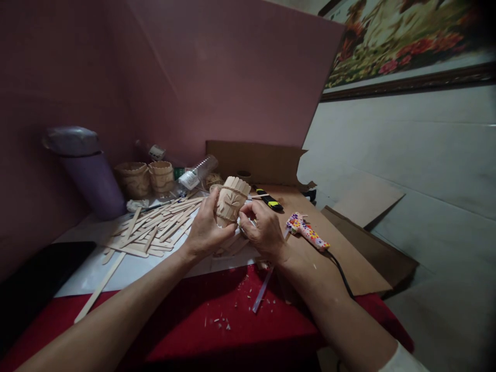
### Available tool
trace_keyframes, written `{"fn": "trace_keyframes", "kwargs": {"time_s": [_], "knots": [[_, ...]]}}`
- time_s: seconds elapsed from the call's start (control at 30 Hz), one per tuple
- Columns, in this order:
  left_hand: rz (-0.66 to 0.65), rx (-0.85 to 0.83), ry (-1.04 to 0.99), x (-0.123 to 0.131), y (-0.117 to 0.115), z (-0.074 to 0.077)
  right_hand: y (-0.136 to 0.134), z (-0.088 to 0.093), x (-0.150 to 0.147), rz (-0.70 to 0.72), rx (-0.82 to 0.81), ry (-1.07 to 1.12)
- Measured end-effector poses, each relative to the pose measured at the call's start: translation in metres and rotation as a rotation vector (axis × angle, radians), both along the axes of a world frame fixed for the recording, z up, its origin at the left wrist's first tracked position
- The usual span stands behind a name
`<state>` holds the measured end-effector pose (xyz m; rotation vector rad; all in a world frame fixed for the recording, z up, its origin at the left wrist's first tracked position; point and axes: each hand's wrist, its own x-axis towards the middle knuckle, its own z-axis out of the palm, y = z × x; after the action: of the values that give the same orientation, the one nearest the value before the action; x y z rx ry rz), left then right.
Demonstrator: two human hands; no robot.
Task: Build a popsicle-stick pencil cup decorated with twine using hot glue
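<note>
A small cup of craft sticks [231, 200], bound with twine and bearing leaf-shaped wooden pieces, is tilted above the table. My left hand [206, 227] is wrapped around its left side and base, thumb towards me. At the cup's lower right, my right hand [264, 228] has thumb and forefinger pinched together close to the lower twine band. What that pinch holds, if anything, is too small to make out. A pile of loose craft sticks [166, 227] lies on white paper to the left. To the right, a flower-patterned glue gun [308, 231] rests on cardboard.
Two similar wooden cups [161, 176] stand at the back left, near a purple container [91, 181] and a plastic bottle [197, 173]. A yellow-black utility knife [268, 199] lies behind my right hand. A clear glue stick [262, 293] and wood scraps lie on the red cloth [182, 320].
</note>
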<state>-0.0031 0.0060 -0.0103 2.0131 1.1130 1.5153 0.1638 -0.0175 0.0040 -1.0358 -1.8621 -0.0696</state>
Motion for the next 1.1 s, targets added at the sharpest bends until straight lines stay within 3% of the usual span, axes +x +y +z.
{"fn": "trace_keyframes", "kwargs": {"time_s": [0.3,0.43,0.53,0.77,1.1], "knots": [[-0.135,-0.32,-0.221,0.004,-0.013,0.02,0.001,0.001,0.003,-0.083,0.075,0.152],[-0.214,-0.368,-0.269,0.004,-0.014,0.022,-0.003,0.003,0.002,0.014,0.091,0.095],[-0.205,-0.412,-0.288,0.004,-0.014,0.021,-0.007,0.003,0.001,0.064,0.15,-0.011],[-0.152,-0.434,-0.296,0.002,-0.013,0.019,-0.008,0.001,0.004,0.023,0.256,-0.173],[-0.138,-0.397,-0.29,0.002,-0.011,0.017,-0.008,0.001,0.005,0.002,0.282,-0.215]]}}
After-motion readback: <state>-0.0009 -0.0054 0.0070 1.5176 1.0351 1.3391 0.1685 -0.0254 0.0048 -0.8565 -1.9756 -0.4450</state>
